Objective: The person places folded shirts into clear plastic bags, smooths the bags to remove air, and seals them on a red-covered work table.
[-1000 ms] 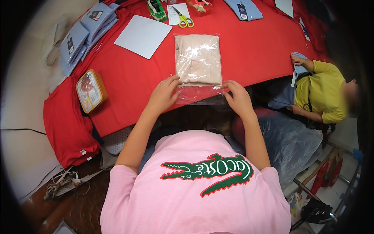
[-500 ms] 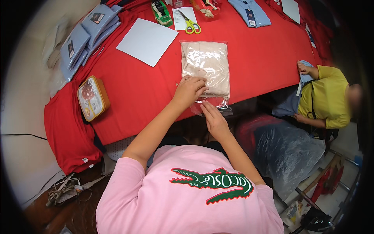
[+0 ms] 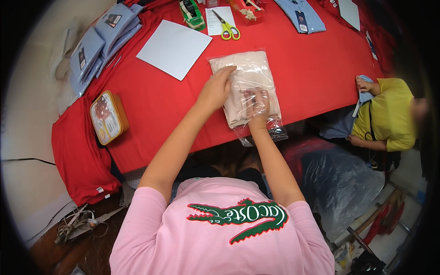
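A folded beige garment [image 3: 259,75] lies in a clear plastic bag [image 3: 278,132] near the table's front edge, its open end toward me. My left hand [image 3: 216,90] rests along the bag's left side, with its fingers stretched over the upper part and the thumb apart. My right hand [image 3: 259,110] has gone in at the near end of the bag. Its fingers lie flat over the garment and show through the shiny film.
The red-covered table [image 3: 316,73] bears a white square board [image 3: 175,49], yellow-handled scissors [image 3: 229,31], a green tape dispenser [image 3: 191,14] and a plastic tub [image 3: 108,118]. Bagged blue shirts [image 3: 94,48] are stacked far left. A person in yellow [image 3: 389,114] handles blue cloth at right.
My right hand has moved forward from the bag's near edge to inside it, over the garment. My left hand has slid up the bag's left side. The bag is now slightly turned.
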### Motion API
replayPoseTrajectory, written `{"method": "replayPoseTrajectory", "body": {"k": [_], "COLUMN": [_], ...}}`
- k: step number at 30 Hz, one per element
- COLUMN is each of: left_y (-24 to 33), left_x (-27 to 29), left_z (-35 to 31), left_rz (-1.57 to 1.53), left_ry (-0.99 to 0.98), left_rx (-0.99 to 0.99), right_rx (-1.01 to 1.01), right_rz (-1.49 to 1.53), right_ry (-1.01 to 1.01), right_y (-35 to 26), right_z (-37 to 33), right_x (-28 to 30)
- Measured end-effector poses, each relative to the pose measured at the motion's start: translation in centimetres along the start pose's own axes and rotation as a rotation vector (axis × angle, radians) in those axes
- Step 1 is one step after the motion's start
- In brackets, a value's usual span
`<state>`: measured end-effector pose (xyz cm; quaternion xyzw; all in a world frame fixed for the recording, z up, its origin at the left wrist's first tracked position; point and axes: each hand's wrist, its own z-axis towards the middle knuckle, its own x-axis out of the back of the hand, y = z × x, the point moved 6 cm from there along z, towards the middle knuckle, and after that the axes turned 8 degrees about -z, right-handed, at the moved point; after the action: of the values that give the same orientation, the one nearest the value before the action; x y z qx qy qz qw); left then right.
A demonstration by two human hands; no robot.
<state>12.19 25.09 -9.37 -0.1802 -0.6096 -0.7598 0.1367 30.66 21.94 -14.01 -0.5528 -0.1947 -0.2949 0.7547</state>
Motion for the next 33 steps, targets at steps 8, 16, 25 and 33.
{"method": "replayPoseTrajectory", "body": {"k": [8,16,25,33], "left_y": [-3.2,3.0,1.2,0.8], "left_x": [-1.0,-2.5,-7.4,-6.0], "left_z": [3.1,-6.8,-12.8,-12.0], "left_rz": [0.035,0.21,0.295,0.038], "left_ry": [-0.181,-0.327,-0.317,-0.273], "left_rx": [0.123,-0.208,-0.283,-0.189], "right_rx": [0.301,0.176,0.139,0.194], "right_rz": [-0.108,-0.229,-0.162,-0.279], "right_ry": [-0.212,-0.394,-0.103,-0.289], "right_y": [1.2,0.6,-0.9,-0.5], "right_z": [-8.1,-16.1,-13.9,-17.0], "right_x": [4.0,9.9,8.9,9.5]}}
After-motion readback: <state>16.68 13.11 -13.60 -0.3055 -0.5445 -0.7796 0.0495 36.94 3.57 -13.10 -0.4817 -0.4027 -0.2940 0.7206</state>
